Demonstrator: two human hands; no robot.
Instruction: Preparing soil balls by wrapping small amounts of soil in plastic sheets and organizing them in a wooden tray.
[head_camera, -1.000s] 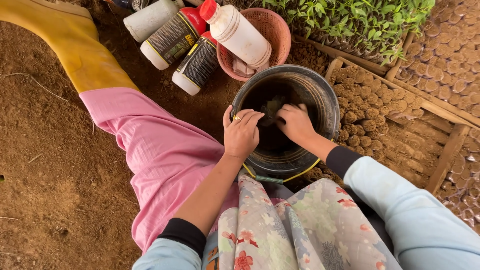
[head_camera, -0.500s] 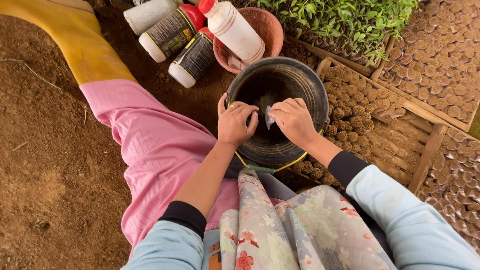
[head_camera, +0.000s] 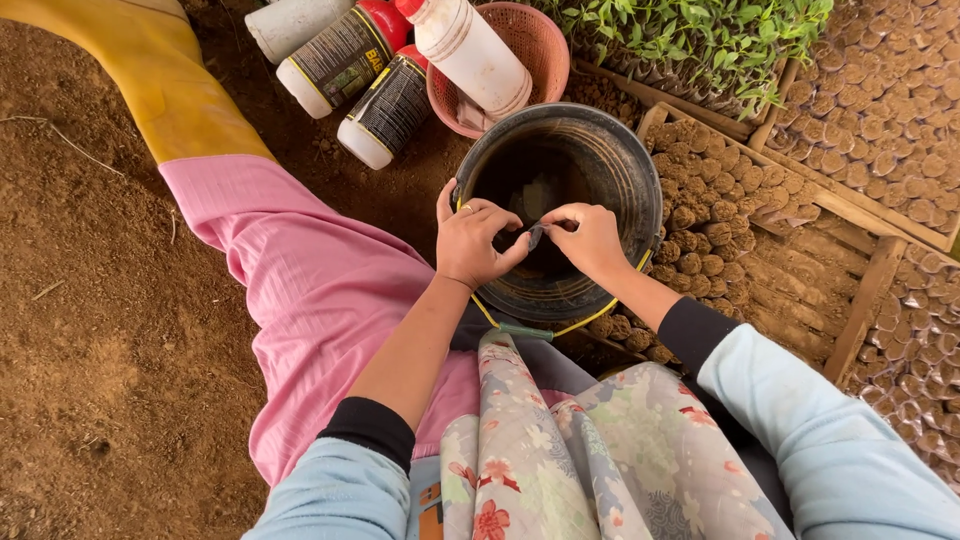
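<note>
Hands, L (head_camera: 472, 240) & R (head_camera: 590, 238), fingertips pinching small dark bag (head_camera: 536, 236) over black bucket (head_camera: 640, 180); bottles (head_camera: 390, 100), pink basket (head_camera: 535, 40) behind.

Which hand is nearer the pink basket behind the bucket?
Left. The left hand sits over the bucket rim just below the pink basket; the right hand is farther right, toward the soil plugs.

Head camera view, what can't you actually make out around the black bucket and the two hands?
- Small dark piece pinched between left hand and right hand: too small to identify.
- Round black plastic bucket: its contents are lost in shadow, its near inside hidden by both hands.
- White plastic bottle with red cap: top cut off by the frame's upper edge.
</note>
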